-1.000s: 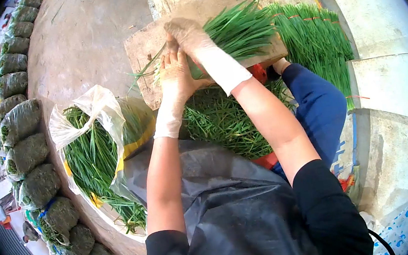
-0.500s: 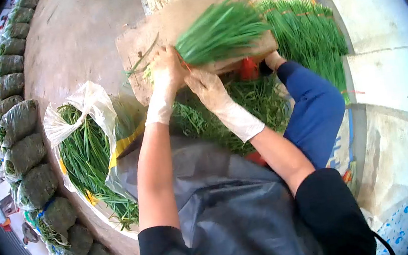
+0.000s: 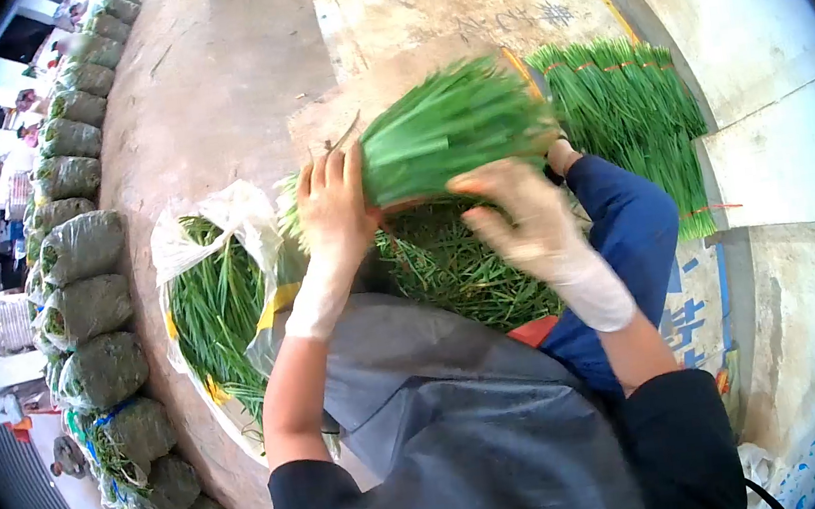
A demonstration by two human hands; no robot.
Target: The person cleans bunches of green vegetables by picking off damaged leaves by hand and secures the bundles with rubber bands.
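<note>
A thick bundle of long green leaves, which look like garlic chives [image 3: 454,129], lies across a brown board [image 3: 327,118] in front of me. My left hand [image 3: 332,208], in a pale glove, is wrapped round the bundle's pale end. A bit of red band shows by its wrist side. Just below the bundle's leafy side is my right hand [image 3: 529,220], also gloved and smeared by motion. Its fingers are spread, with nothing seen in them. Whether its fingertips touch the leaves I cannot tell.
Tied chive bundles [image 3: 623,119] lie in a row at the right, by a pale wall. Loose leaves [image 3: 470,272] cover the floor before my apron. An opened plastic bag [image 3: 218,311] of greens stands left. Several packed bags [image 3: 87,306] line the far left.
My right hand has left the band by my left hand and moved right, its fingers spreading. The left hand keeps hold of the bundle. The camera view has shifted.
</note>
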